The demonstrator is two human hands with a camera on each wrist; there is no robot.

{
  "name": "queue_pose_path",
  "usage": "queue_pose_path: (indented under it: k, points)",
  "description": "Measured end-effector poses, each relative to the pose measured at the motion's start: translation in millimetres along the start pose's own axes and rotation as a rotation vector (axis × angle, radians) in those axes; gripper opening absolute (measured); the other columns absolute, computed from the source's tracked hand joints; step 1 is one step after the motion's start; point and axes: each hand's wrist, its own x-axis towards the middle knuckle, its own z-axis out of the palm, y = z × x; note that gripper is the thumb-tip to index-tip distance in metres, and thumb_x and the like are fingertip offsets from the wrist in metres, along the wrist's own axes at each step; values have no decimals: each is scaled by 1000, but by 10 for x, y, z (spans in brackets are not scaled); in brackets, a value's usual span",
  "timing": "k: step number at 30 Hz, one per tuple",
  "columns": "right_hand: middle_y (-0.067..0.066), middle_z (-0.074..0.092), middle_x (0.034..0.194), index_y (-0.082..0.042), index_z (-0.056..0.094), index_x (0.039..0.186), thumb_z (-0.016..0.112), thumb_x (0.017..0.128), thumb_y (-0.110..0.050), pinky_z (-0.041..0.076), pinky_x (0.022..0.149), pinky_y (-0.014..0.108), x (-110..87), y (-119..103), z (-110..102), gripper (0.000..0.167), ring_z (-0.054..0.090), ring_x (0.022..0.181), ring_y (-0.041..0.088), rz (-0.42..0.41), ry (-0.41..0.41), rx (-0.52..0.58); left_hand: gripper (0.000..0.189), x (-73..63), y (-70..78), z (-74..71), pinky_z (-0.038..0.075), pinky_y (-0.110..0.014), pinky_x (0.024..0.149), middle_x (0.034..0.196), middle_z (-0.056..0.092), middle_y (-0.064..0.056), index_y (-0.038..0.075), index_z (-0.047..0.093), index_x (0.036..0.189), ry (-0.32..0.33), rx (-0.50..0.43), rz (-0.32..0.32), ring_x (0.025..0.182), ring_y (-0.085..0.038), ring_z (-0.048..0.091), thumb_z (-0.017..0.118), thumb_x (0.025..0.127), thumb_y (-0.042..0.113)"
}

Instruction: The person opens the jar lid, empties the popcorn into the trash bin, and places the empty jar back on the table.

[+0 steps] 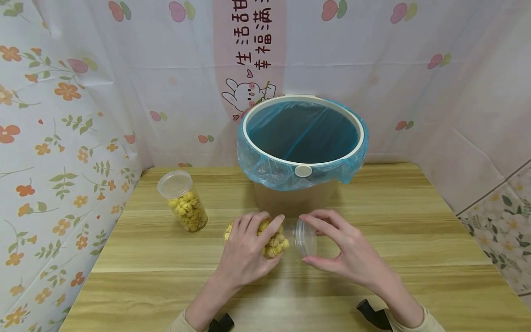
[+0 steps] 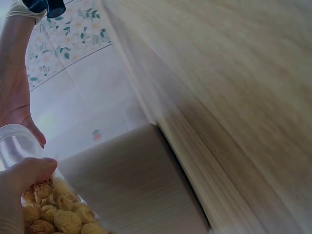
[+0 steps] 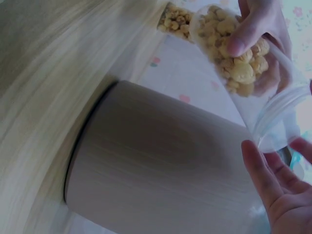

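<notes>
My left hand (image 1: 245, 253) grips a clear jar (image 3: 251, 109) of yellow popcorn (image 1: 274, 244), which is tipped on its side above the table with its mouth end pointing right. A clear lid (image 1: 307, 237) covers that end. My right hand (image 1: 356, 251) pinches the lid's rim, index finger at the far edge and thumb at the near edge. In the left wrist view, the left thumb (image 2: 31, 171) lies across the jar wall over the popcorn. Part of the jar is hidden behind the left hand in the head view.
A second lidded jar of popcorn (image 1: 189, 210) stands upright on the wooden table (image 1: 166, 276) to the left. Behind the hands stands a bin (image 1: 286, 200) lined with a blue bag (image 1: 265, 173). Patterned cloth (image 1: 166, 83) hangs behind and at both sides.
</notes>
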Motion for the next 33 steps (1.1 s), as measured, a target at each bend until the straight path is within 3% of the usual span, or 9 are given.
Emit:
queue_pose_path:
  k: [5, 8, 12, 18, 23, 29, 33]
  points:
    - [5, 58, 140, -18, 59, 145, 79, 87, -45, 44, 103, 7, 12, 9, -43, 67, 62, 121, 17, -57, -34, -50, 86, 5, -6, -2, 49, -41, 87, 119, 63, -7, 21, 59, 140, -15, -9, -10, 105, -23, 56, 89, 62, 42]
    - [4, 56, 144, -17, 56, 147, 85, 83, -41, 45, 105, 10, 17, 0, -61, 74, 61, 124, 17, -49, -53, -62, 84, 7, -7, -6, 49, -41, 87, 119, 63, -6, 22, 59, 139, -13, 8, -13, 106, -24, 56, 88, 62, 42]
    - [-1, 56, 143, -19, 49, 152, 90, 78, -34, 56, 94, 21, 1, -27, -65, 86, 67, 114, 12, 60, -66, -63, 81, 4, -1, -11, 50, -41, 86, 120, 63, -6, 23, 61, 138, -2, 40, -2, 106, -24, 57, 87, 64, 42]
    - [-8, 64, 122, -21, 53, 147, 88, 80, -32, 60, 77, 23, -18, -40, -18, 76, 69, 89, 3, 174, -65, -55, 79, -2, 15, -9, 49, -41, 86, 119, 62, -5, 24, 62, 137, 7, 67, 24, 106, -24, 57, 86, 65, 42]
    - [-5, 62, 131, -20, 54, 148, 88, 81, -32, 59, 80, 22, -15, -33, -18, 76, 67, 95, 5, 137, -83, -21, 79, -4, 18, -2, 49, -40, 86, 119, 62, -5, 24, 62, 137, 5, 64, 20, 107, -24, 57, 86, 64, 42]
    - [-3, 57, 144, -22, 54, 149, 87, 81, -37, 47, 101, 11, -7, -18, -64, 76, 63, 120, 12, 21, -93, -79, 79, -5, 11, 4, 50, -41, 86, 118, 63, -5, 24, 61, 137, -7, 57, -1, 106, -24, 57, 86, 65, 42]
    - [-2, 53, 151, -23, 50, 153, 89, 78, -41, 51, 102, 21, -3, -20, -86, 86, 60, 129, 14, 22, -103, -117, 79, -3, 5, 3, 50, -41, 87, 119, 62, -5, 24, 60, 138, -14, 51, -10, 105, -24, 57, 86, 65, 42]
